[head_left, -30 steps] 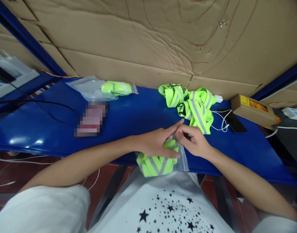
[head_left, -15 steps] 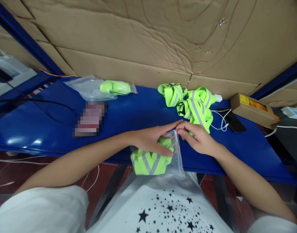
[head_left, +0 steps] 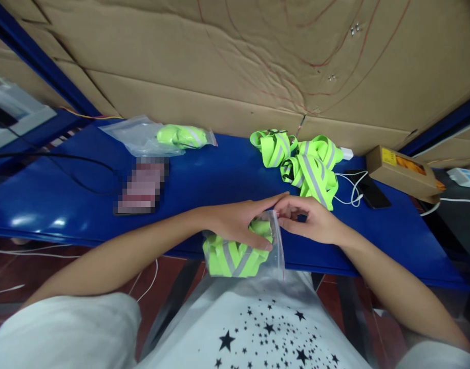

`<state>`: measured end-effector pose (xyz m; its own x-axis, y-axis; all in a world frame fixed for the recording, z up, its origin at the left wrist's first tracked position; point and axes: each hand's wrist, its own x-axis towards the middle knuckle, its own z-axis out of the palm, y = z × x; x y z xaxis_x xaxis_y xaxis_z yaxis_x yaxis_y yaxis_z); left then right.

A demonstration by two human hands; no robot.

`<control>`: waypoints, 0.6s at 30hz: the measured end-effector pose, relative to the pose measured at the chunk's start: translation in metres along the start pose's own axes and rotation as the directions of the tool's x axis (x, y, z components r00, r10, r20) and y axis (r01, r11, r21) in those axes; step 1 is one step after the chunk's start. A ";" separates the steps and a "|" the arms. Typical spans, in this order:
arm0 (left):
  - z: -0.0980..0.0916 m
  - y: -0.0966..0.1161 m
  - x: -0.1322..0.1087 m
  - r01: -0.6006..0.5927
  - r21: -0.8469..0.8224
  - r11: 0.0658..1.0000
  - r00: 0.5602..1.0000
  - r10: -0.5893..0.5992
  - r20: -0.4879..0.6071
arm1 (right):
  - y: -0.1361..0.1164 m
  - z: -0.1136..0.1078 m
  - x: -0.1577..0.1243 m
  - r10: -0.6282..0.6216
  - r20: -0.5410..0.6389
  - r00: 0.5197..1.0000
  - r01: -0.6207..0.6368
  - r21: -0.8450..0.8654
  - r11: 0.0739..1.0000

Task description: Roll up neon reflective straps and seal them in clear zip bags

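At the near edge of the blue table, just above a white shirt printed with black stars: a clear zip bag, half off the table edge and stuffed with a folded neon-yellow reflective band. Left hand laid over the upper part of the bag, fingers straight and close together, index stretched toward the other hand, thumb pressed along the near side, so clamped on bag and bundle together. Right hand just beside it at the bag's open right corner, thumb and curled fingertips pinched on the plastic rim, remaining fingers loosely bent. Fingertips of both hands almost touching above the bag's mouth.

Farther back on the table, right of centre: a loose pile of the same reflective bands. Right of the pile, a white cable, a black phone and a brown cardboard box. At back left, another band already in its bag, lying on some empty clear bags. Behind everything, a wall of cardboard sheets.
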<state>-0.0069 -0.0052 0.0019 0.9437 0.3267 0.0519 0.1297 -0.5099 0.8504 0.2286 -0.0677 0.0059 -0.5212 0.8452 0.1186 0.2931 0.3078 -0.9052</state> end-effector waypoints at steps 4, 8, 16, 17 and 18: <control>0.001 0.000 0.001 0.024 0.063 0.998 0.999 -0.025 0.023 | -0.001 0.003 0.000 -0.040 -0.025 0.999 0.037 -0.103 0.994; 0.003 0.004 0.002 0.066 0.085 0.994 0.998 -0.067 0.013 | 0.003 0.007 0.000 -0.164 -0.026 0.986 0.148 -0.315 0.938; 0.001 0.003 0.001 0.139 0.085 0.987 0.987 -0.145 0.072 | 0.006 0.007 -0.001 -0.355 -0.057 0.933 0.212 -0.708 0.673; 0.001 0.003 0.001 0.144 0.086 0.986 0.985 -0.151 0.084 | 0.005 0.008 -0.001 -0.373 -0.072 0.925 0.218 -0.703 0.677; 0.001 0.003 0.001 0.143 0.087 0.986 0.984 -0.151 0.090 | 0.005 0.008 -0.001 -0.387 -0.086 0.918 0.223 -0.694 0.685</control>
<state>-0.0051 -0.0068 0.0036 0.9369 0.3267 -0.1245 0.2893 -0.5249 0.8005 0.2239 -0.0703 -0.0020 -0.5226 0.6948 0.4941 0.6407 0.7024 -0.3101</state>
